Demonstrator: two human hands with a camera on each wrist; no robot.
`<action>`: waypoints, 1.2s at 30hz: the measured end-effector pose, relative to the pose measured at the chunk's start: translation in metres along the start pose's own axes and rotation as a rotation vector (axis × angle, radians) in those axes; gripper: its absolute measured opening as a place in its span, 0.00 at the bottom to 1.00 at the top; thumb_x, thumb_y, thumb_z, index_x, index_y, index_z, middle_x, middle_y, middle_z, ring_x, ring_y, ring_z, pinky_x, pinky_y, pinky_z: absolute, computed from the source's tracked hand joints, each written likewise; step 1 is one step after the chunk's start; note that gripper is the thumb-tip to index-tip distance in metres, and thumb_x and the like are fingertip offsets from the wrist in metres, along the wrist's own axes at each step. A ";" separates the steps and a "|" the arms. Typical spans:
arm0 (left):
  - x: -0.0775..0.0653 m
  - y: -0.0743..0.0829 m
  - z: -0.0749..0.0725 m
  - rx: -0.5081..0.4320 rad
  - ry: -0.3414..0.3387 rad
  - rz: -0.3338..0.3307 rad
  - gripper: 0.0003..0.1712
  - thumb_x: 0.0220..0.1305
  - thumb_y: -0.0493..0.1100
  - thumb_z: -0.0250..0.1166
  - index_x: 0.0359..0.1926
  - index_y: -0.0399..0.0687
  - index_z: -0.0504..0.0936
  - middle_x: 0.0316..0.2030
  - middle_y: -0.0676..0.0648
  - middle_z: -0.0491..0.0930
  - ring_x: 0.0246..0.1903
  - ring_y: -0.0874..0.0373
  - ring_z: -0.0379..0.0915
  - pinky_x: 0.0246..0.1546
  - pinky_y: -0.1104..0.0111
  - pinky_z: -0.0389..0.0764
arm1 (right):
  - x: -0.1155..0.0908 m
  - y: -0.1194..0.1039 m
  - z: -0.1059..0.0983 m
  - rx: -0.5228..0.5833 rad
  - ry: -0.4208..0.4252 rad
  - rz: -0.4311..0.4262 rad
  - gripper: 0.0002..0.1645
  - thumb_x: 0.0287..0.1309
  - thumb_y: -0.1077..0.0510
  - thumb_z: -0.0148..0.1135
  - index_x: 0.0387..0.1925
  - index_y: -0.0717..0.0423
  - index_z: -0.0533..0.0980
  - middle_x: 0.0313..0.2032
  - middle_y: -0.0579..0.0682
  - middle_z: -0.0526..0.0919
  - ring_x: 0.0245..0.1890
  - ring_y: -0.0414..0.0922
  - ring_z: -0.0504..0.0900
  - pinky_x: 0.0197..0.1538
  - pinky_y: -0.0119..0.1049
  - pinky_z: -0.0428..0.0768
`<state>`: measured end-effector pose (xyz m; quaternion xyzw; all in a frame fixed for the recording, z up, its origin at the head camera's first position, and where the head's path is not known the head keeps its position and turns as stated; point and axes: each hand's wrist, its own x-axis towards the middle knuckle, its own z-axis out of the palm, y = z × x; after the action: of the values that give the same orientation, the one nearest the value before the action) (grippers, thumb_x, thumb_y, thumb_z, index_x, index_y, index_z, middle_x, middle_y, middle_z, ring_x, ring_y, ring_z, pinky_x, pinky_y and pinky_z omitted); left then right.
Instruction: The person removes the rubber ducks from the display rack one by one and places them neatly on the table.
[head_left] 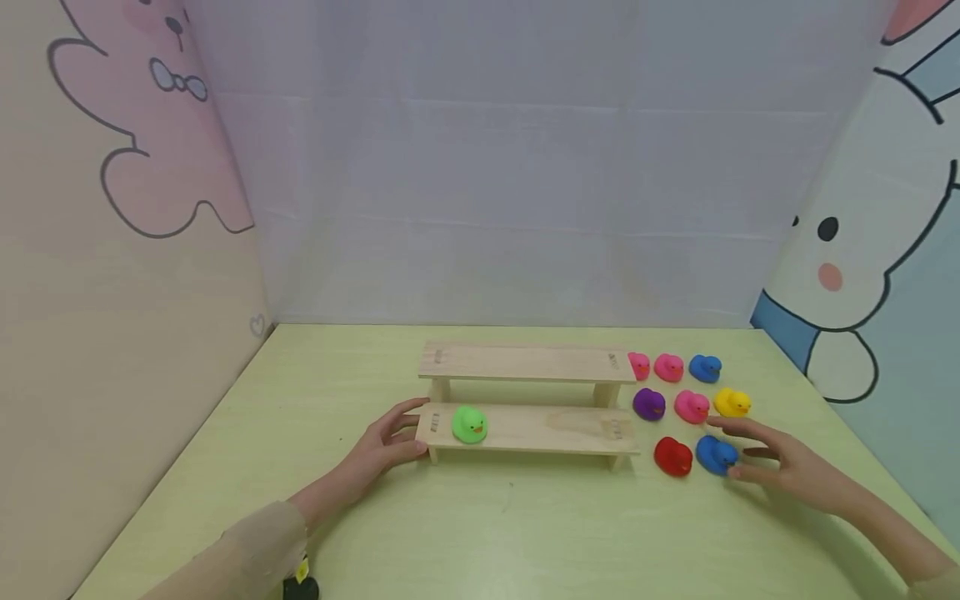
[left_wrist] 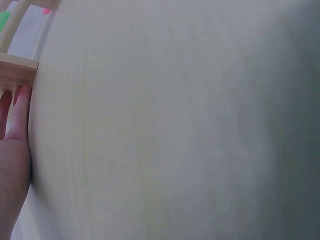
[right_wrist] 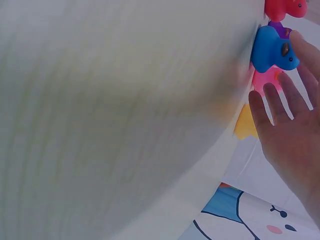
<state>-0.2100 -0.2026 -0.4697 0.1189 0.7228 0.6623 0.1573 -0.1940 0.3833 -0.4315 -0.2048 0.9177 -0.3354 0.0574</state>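
Note:
A two-step wooden stand (head_left: 547,427) is on the table, and a green rubber duck (head_left: 469,425) sits near the left end of its lower step. My left hand (head_left: 390,437) touches that left end, fingers extended; in the left wrist view the fingertips (left_wrist: 24,92) meet the wood. My right hand (head_left: 795,467) hovers around the near blue rubber duck (head_left: 716,455) at the right, thumb close to its beak and fingers spread. In the right wrist view the blue duck (right_wrist: 272,50) stands beside the thumb, not visibly gripped. A red duck (head_left: 673,457) is left of it.
Behind the blue duck are pink (head_left: 692,407), purple (head_left: 649,404) and yellow ducks (head_left: 732,402). Farther back are two pink ducks, one (head_left: 669,367) beside another blue duck (head_left: 705,368). Walls border the table (head_left: 487,533). A small black object (head_left: 301,588) lies by the left sleeve.

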 end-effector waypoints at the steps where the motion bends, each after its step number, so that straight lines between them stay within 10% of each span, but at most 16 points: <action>1: 0.000 0.000 0.000 0.000 -0.001 0.001 0.39 0.67 0.41 0.63 0.75 0.59 0.57 0.67 0.38 0.66 0.60 0.56 0.76 0.53 0.66 0.80 | 0.001 -0.002 -0.001 -0.013 0.004 0.011 0.36 0.60 0.53 0.67 0.67 0.57 0.68 0.62 0.47 0.75 0.52 0.08 0.57 0.45 0.21 0.78; 11: 0.001 0.000 0.000 0.004 -0.006 0.006 0.39 0.68 0.41 0.63 0.75 0.59 0.57 0.67 0.36 0.66 0.61 0.52 0.75 0.54 0.67 0.80 | 0.011 -0.041 -0.007 -0.107 0.084 0.011 0.34 0.61 0.52 0.67 0.66 0.57 0.69 0.62 0.62 0.75 0.55 0.30 0.75 0.48 0.25 0.80; 20: 0.000 -0.001 0.000 -0.019 -0.017 0.031 0.40 0.67 0.39 0.62 0.75 0.54 0.56 0.67 0.34 0.65 0.58 0.55 0.77 0.53 0.68 0.81 | 0.026 -0.086 0.013 -0.079 0.241 -0.095 0.32 0.58 0.54 0.70 0.64 0.44 0.73 0.56 0.16 0.70 0.49 0.14 0.68 0.46 0.25 0.80; 36: -0.001 0.002 0.000 -0.003 -0.031 0.030 0.39 0.68 0.41 0.62 0.75 0.56 0.56 0.67 0.36 0.66 0.59 0.57 0.76 0.53 0.68 0.80 | 0.081 -0.146 0.072 0.165 0.327 -0.327 0.30 0.57 0.64 0.69 0.62 0.47 0.75 0.56 0.50 0.82 0.53 0.31 0.78 0.54 0.25 0.78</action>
<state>-0.2093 -0.2029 -0.4681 0.1396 0.7175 0.6637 0.1588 -0.2008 0.2061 -0.3905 -0.2884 0.8389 -0.4429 -0.1302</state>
